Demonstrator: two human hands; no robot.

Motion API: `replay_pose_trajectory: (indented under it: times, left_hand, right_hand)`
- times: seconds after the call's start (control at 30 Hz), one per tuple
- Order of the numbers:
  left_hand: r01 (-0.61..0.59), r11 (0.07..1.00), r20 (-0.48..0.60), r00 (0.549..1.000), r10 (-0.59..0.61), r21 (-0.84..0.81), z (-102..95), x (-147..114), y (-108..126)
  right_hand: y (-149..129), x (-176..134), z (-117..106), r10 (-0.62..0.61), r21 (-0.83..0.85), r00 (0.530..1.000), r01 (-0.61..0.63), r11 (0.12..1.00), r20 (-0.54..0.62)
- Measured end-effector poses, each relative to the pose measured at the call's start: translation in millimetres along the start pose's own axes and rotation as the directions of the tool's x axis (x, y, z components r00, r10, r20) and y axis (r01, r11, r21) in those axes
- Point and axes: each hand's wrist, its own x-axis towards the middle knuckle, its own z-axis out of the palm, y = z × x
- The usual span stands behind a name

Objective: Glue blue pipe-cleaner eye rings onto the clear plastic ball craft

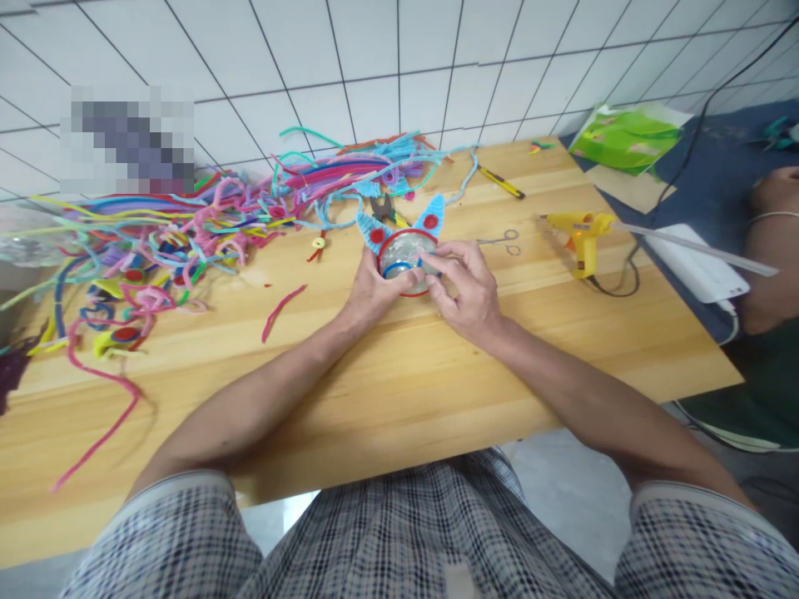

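A round, see-through grey piece [405,245] with a red pipe cleaner rim stands tilted just above the table. Two light blue fuzzy ears [433,216] with red dots rise from its top. My left hand [368,287] grips it at the lower left, thumb across the front. A blue pipe cleaner [394,268] curves over its lower face. At its right side is my right hand [467,287], thumb and forefinger bent together around a bit of blue; the exact grip is partly hidden. Pliers [384,210] and small scissors [503,241] lie just beyond.
A heap of coloured pipe cleaners [181,229] covers the left and back of the wooden table [349,408]. On the right lie a yellow glue gun [580,233] with its cord, a yellow cutter [501,181] and a white power strip [692,262]. Another person's arm [771,258] shows at the right edge.
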Motion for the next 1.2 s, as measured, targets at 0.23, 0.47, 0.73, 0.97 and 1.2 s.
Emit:
replay_pose_trajectory:
  times: [0.23, 0.47, 0.73, 0.97, 1.2]
  left_hand:
    - [-0.002, 1.0, 0.029, 1.0, 0.002, -0.017, 1.9, 1, 2]
    - [0.006, 0.998, 0.053, 0.999, -0.002, -0.064, 1.7, 4, 4]
    - [0.003, 1.0, -0.004, 1.0, -0.003, -0.001, 6.1, 5, 11]
    - [0.007, 1.0, -0.025, 1.0, -0.007, 0.008, 5.8, 5, 12]
    - [0.007, 0.999, 0.038, 0.999, -0.005, -0.042, 2.5, 6, 8]
  right_hand:
    - [-2, 1, 2, -0.011, -0.014, 1.0, 0.011, 1.0, -0.027]
    - [-4, 1, 4, -0.034, -0.009, 0.997, 0.033, 0.999, -0.066]
    - [-1, -2, 4, 0.036, 0.071, 0.999, -0.035, 0.997, -0.018]
    - [-3, -1, 4, 0.057, 0.086, 0.998, -0.055, 0.995, -0.029]
    - [7, -1, 6, 0.462, 0.39, 0.887, -0.427, 0.816, 0.003]
